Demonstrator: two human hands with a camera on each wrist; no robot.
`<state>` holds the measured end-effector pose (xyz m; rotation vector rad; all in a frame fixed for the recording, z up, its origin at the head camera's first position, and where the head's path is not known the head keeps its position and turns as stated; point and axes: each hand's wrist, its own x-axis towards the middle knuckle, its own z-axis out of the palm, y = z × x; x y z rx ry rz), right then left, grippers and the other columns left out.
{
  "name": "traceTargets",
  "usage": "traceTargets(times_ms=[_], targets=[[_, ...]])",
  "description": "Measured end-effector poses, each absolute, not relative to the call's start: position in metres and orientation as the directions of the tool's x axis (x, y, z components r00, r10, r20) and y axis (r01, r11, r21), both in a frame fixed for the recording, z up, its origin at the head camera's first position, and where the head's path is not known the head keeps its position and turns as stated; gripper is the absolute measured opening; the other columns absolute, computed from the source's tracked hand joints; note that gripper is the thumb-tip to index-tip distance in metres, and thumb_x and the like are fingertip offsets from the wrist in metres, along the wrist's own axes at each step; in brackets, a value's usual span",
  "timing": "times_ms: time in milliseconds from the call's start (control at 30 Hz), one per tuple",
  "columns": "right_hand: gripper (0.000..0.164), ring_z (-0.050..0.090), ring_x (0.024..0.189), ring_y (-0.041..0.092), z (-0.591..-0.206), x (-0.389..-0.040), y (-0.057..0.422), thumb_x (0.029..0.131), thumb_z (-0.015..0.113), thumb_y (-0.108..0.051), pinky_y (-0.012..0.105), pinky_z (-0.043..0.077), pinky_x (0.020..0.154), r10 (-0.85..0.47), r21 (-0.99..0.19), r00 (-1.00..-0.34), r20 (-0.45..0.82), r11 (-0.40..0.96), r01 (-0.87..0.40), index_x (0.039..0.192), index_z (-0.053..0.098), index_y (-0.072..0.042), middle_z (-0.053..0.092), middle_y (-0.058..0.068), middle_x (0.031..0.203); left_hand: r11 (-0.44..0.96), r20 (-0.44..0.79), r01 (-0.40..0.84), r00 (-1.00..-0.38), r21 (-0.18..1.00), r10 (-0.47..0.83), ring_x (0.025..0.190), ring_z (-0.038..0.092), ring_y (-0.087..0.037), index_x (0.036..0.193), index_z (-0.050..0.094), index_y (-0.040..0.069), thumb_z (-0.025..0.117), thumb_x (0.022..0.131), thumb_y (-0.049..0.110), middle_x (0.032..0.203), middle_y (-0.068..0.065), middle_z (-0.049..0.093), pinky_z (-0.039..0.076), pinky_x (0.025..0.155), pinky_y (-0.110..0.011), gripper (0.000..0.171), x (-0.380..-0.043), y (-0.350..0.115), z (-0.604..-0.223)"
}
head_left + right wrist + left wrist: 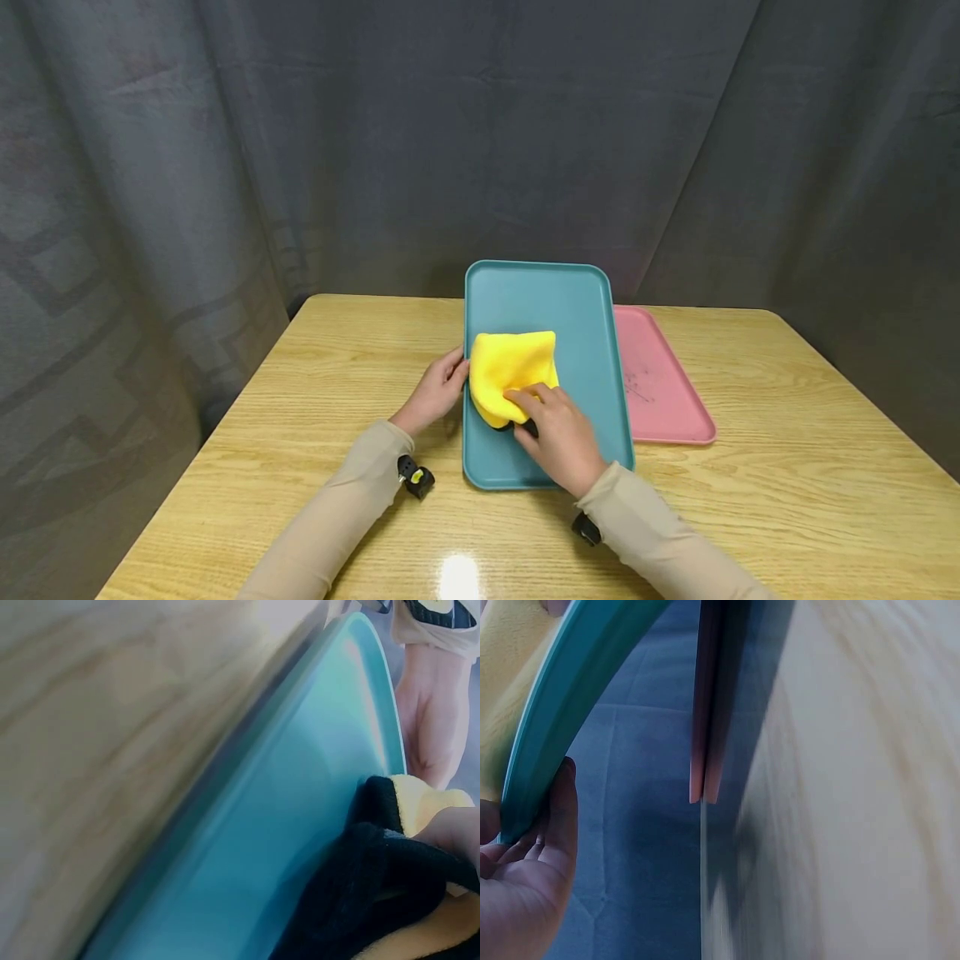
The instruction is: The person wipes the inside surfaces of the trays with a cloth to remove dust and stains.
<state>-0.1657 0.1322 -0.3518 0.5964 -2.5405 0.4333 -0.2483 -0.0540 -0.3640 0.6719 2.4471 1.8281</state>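
Note:
A blue-green rectangular tray [536, 296] is held at its left edge by my left hand [435, 390]. In the left wrist view the thumb lies on the upper side of the tray [562, 697] and the fingers curl beneath, with a gap between this side and the table. My right hand [558, 437] pinches a folded yellow cloth [513, 367] against the tray's inner surface, left of its middle. The right wrist view shows the black underside of the cloth [337, 900] bunched below the fingers. Part of the tray is hidden under cloth and hand.
A pink tray [660, 400] with dark scribbled marks lies on the wooden table [787, 433], partly covered by the blue-green tray. Grey curtains [480, 150] hang behind the table and at its sides. Each wrist wears a small black camera.

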Motion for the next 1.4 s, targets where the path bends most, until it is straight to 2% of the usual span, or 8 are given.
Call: traceTargets(times_ms=[200, 467, 767, 933, 1400], targets=[[0.042, 0.057, 0.086, 0.022, -0.352, -0.166, 0.128, 0.072, 0.080, -0.013, 0.033, 0.053, 0.072, -0.333, -0.197, -0.787, 0.520, 0.850, -0.490, 0.112, 0.067, -0.013, 0.065, 0.004, 0.099, 0.214, 0.234, 0.321, -0.907, 0.922, 0.351, 0.133, 0.041, -0.030, 0.146, 0.028, 0.001, 0.034, 0.102, 0.011, 0.148, -0.019, 0.035, 0.041, 0.106, -0.039, 0.045, -0.249, -0.054, -0.364], [0.041, 0.058, 0.087, 0.022, -0.352, -0.165, 0.125, 0.073, 0.079, -0.014, 0.033, 0.053, 0.072, -0.344, -0.192, -0.779, 0.524, 0.844, -0.501, 0.112, 0.067, -0.012, 0.065, 0.004, 0.100, 0.189, 0.243, 0.325, -0.901, 0.927, 0.359, 0.127, 0.048, -0.033, 0.144, 0.031, -0.001, 0.034, 0.102, 0.010, 0.144, -0.021, 0.040, 0.047, 0.102, -0.039, 0.044, -0.250, -0.054, -0.364], [0.041, 0.058, 0.088, 0.021, -0.354, -0.165, 0.123, 0.073, 0.079, -0.015, 0.033, 0.053, 0.074, -0.358, -0.188, -0.772, 0.525, 0.836, -0.515, 0.113, 0.067, -0.013, 0.065, 0.003, 0.100, 0.212, 0.254, 0.336, -0.906, 0.918, 0.339, 0.132, 0.042, -0.032, 0.144, 0.031, -0.003, 0.035, 0.101, 0.008, 0.146, -0.021, 0.037, 0.040, 0.107, -0.041, 0.044, -0.248, -0.053, -0.365], [0.041, 0.059, 0.087, 0.021, -0.355, -0.165, 0.121, 0.073, 0.079, -0.014, 0.033, 0.053, 0.074, -0.370, -0.173, -0.754, 0.543, 0.829, -0.532, 0.112, 0.067, -0.013, 0.065, 0.003, 0.100, 0.210, 0.255, 0.339, -0.904, 0.917, 0.344, 0.131, 0.043, -0.032, 0.144, 0.031, -0.002, 0.035, 0.101, 0.008, 0.146, -0.021, 0.037, 0.040, 0.107, -0.041, 0.044, -0.248, -0.053, -0.363], [0.041, 0.058, 0.086, 0.020, -0.357, -0.164, 0.119, 0.073, 0.079, -0.014, 0.032, 0.052, 0.072, -0.383, -0.176, -0.753, 0.534, 0.821, -0.543, 0.113, 0.067, -0.014, 0.066, 0.003, 0.100, 0.201, 0.262, 0.346, -0.898, 0.916, 0.354, 0.129, 0.045, -0.033, 0.144, 0.030, -0.002, 0.035, 0.101, 0.008, 0.145, -0.022, 0.038, 0.041, 0.107, -0.042, 0.044, -0.249, -0.054, -0.365]])
